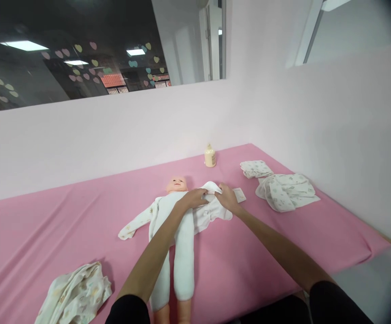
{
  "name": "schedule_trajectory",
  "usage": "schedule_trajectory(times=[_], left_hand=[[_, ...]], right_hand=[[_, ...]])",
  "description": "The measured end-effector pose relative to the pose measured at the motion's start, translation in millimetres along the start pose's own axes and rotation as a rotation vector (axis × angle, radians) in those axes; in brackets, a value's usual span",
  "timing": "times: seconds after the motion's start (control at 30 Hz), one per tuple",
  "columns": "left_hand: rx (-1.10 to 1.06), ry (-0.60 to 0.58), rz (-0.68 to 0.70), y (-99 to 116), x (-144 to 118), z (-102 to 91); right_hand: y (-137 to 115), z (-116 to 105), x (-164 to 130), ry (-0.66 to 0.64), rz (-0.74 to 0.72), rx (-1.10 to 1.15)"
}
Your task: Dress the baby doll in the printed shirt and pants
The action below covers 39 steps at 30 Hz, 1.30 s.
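One pink table cover fills the lower half of the frame, and we work on it. At its centre lies the doll, on its back, head toward the wall, dressed in a white sleepsuit whose legs run down to the lower edge. We place both hands at the chest. Our left hand lies just below the chin, fingers curled and pinching the fabric edge. Our right hand pinches the open flap of the sleepsuit on the right of the chest, close beside the left hand.

We judge the step in hand to be the closing of the front: the flap lies turned out to the right. The next move calls for bringing the flap across the chest and aligning both edges before fastening.

A folded pile of baby clothes lies at centre right, a smaller folded piece above it. A crumpled garment lies at lower left. A small bottle stands by the wall.
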<state>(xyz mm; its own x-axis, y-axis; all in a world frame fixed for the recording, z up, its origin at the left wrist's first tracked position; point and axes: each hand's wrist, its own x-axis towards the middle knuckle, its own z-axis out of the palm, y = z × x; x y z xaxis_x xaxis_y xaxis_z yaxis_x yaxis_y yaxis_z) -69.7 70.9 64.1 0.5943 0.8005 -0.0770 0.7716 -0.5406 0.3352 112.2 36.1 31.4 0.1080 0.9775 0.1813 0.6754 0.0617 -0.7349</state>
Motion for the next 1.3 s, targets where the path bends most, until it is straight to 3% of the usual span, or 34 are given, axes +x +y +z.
schedule_trajectory(times=[0.2, 0.37, 0.5, 0.57, 0.63, 0.7, 0.77, 0.83, 0.93, 1.0, 1.13, 1.23, 1.3], left_hand=[[0.193, 0.076, -0.064, 2.6, 9.1, 13.3], [0.237, 0.116, -0.093, 2.6, -6.6, 2.3], [0.223, 0.254, -0.127, -8.0, -60.7, -8.3], [0.213, 0.453, -0.275, -18.3, -98.6, -7.7], [0.190, 0.565, -0.509, -30.0, -135.9, -2.0], [0.062, 0.525, -0.706, -40.9, -166.3, 7.1], [-0.169, 0.436, -0.793, -49.0, -186.0, 17.2], [-0.401, 0.403, -0.789, -52.8, -195.0, 25.1], [-0.548, 0.477, -0.754, -50.0, -196.1, 28.3], [-0.526, 0.562, -0.750, -43.8, -194.2, 24.8], [-0.426, 0.653, -0.708, -30.3, -191.4, 16.2], [-0.323, 0.723, -0.596, -26.1, -191.8, 17.3], [-0.342, 0.725, -0.593, -26.7, -194.3, 21.5]], right_hand=[[-32.5, 25.1, -20.1, -0.059, -0.090, 0.112], [-37.9, 29.3, -38.4, -0.099, -0.084, 0.172], [-19.1, 17.5, -58.3, -0.156, -0.045, 0.198], [-7.0, 12.5, -69.2, -0.202, -0.004, 0.205], [3.7, 8.8, -78.5, -0.244, 0.047, 0.207], [9.8, 5.6, -84.6, -0.302, 0.099, 0.237], [8.4, 3.4, -86.5, -0.375, 0.154, 0.332], [-2.1, 4.8, -83.8, -0.406, 0.181, 0.435], [-32.6, 19.2, -73.9, -0.312, 0.057, 0.394], [-57.1, 35.9, -66.7, -0.246, -0.066, 0.278], [-92.2, 63.7, -57.8, -0.264, -0.196, 0.197], [-95.7, 63.9, -55.9, -0.282, -0.227, 0.148], [-90.1, 54.7, -57.0, -0.288, -0.221, 0.124]])
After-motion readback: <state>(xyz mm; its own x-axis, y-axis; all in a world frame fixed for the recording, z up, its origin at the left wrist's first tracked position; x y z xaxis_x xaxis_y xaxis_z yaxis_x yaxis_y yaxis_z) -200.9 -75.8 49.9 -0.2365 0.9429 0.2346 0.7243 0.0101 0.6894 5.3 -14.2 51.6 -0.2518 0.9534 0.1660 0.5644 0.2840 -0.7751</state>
